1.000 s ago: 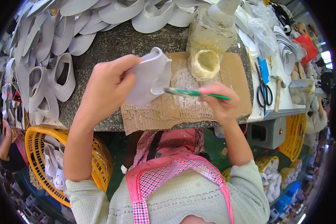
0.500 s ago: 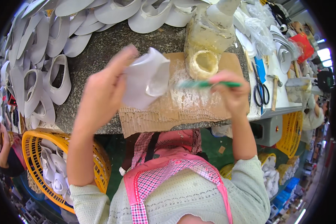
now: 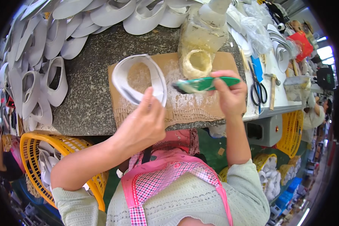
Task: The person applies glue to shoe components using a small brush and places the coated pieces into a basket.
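Pinched at its near edge by my left hand (image 3: pixel 144 121) is a white shoe upper (image 3: pixel 119 77), a curved loop with a large oval opening. It is held over the left half of a brown cardboard sheet (image 3: pixel 199 109) streaked with whitish residue. My right hand (image 3: pixel 231 97) grips a green-handled brush (image 3: pixel 199 83) lying nearly level, its dark bristle end pointing left toward the upper. A gap separates the bristles from the upper. Just beyond the brush sits a yellowish, glue-crusted plastic bottle (image 3: pixel 199 37) with its round mouth facing me.
White shoe uppers (image 3: pixel 56 77) crowd the table's left and far sides. Black-handled scissors (image 3: pixel 258 92) and a hammer (image 3: pixel 273 90) lie at right. A yellow basket (image 3: pixel 30 150) of white pieces stands low at left. A grey box (image 3: pixel 265 130) is below the table's right edge.
My left hand has swung nearer and to the right, turning the upper so its opening faces up. The brush stays about level in my right hand. The whole view has shifted slightly.
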